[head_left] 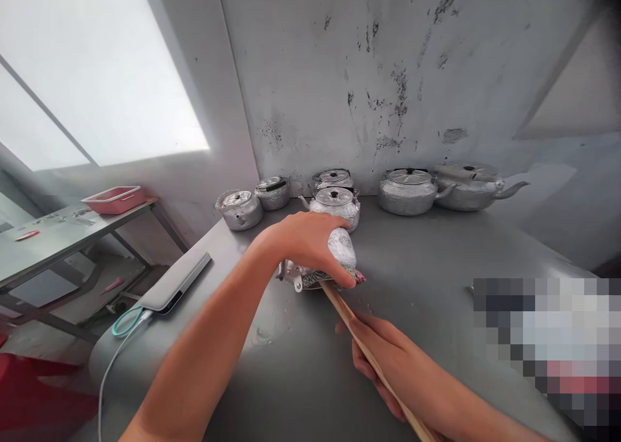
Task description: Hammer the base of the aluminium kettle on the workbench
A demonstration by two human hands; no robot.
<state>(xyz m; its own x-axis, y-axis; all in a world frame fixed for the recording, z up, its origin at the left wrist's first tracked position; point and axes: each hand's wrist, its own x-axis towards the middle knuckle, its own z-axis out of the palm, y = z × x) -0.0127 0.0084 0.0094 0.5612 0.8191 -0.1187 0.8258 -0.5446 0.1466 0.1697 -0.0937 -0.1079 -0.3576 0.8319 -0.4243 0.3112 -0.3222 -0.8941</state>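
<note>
My left hand [310, 238] is wrapped over a small hammered silvery kettle [342, 248], holding it tipped on its side above the grey table [291, 390]. A metal lug shows at its near left edge; most of the body is hidden under my palm. At its near rim sits a patterned green and pink cloth [317, 276], pressed by my left thumb. My right hand [381, 354] is closed round a pale wooden stick [339, 305], whose far end meets the cloth at the rim. Whether the stick goes inside the kettle is hidden.
Several silvery kettles stand along the wall, including a lidded one [334, 199] just behind my left hand and a large spouted one [468, 186] at right. A power bank [174, 283] with a cable lies at the left edge. A pink basket [116, 199] sits on a side table.
</note>
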